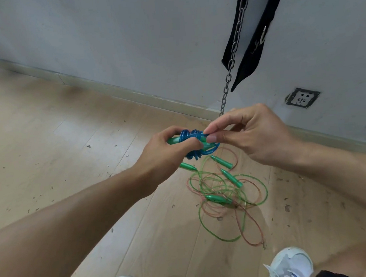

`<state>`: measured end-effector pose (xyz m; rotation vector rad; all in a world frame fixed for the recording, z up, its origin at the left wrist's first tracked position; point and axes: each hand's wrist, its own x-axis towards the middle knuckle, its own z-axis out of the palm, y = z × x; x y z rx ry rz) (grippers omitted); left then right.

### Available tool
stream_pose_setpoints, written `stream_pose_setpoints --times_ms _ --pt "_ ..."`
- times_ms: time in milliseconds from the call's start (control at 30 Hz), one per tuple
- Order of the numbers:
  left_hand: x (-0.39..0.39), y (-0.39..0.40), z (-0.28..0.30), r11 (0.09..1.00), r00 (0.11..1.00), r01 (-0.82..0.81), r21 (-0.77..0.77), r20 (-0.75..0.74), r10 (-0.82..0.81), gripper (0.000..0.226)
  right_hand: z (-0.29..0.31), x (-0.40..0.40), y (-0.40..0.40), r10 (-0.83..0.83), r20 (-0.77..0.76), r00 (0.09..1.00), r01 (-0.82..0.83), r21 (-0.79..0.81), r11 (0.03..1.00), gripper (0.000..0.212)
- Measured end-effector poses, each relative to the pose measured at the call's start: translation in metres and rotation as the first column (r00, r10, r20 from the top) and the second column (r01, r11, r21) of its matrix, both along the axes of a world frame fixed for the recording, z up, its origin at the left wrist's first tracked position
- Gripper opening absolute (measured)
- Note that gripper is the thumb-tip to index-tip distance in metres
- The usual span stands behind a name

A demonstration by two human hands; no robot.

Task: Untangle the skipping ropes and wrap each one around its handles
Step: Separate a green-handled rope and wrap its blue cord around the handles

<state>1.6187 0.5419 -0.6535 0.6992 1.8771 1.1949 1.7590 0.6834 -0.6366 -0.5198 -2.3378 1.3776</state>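
A blue skipping rope (192,135) is coiled around a pair of green handles (173,140). My left hand (167,151) grips this bundle in the air above the floor. My right hand (244,134) pinches a turn of the blue rope at the bundle's right end between thumb and forefinger. On the floor below lies a tangle of a green rope (260,182) and a thin pink rope (253,225). Several green cone-shaped handles lie in that tangle, one (221,161) at its top and another (231,178) in its middle.
The wooden floor (66,150) meets a grey wall (144,40) with a skirting board. A metal chain (231,52) and a black strap (254,31) hang down against the wall just beyond my hands. A wall socket (302,97) sits low on the right. My white shoes (288,267) stand at the bottom.
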Motion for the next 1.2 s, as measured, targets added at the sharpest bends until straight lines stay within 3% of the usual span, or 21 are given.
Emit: stream_pose_setpoints --times_ms 367,500,700,1000,1200 --pt "-0.005 0.001 0.004 0.999 0.961 -0.018 0.037 0.275 0.007 0.024 0.003 0.005 0.006 -0.005 -0.125 0.992 0.024 0.153 0.988 0.016" --pt "-0.006 0.000 0.004 0.998 0.939 -0.038 0.047 0.343 0.019 0.024 0.002 0.001 0.010 0.010 -0.103 0.995 -0.002 0.074 0.997 0.013" --pt "-0.008 0.000 0.001 0.995 0.905 -0.086 0.041 0.422 0.060 0.027 0.001 -0.001 0.017 0.076 0.003 0.997 -0.071 -0.333 0.940 0.016" --pt "-0.010 -0.002 -0.001 0.992 0.901 0.115 0.058 0.414 -0.129 0.034 0.010 0.005 0.025 0.211 0.098 0.973 -0.131 -0.516 0.846 0.024" --pt "-0.004 -0.001 0.000 0.994 0.812 0.095 0.059 0.573 -0.112 0.025 0.015 0.010 0.024 0.198 0.092 0.976 -0.134 -0.461 0.877 0.026"
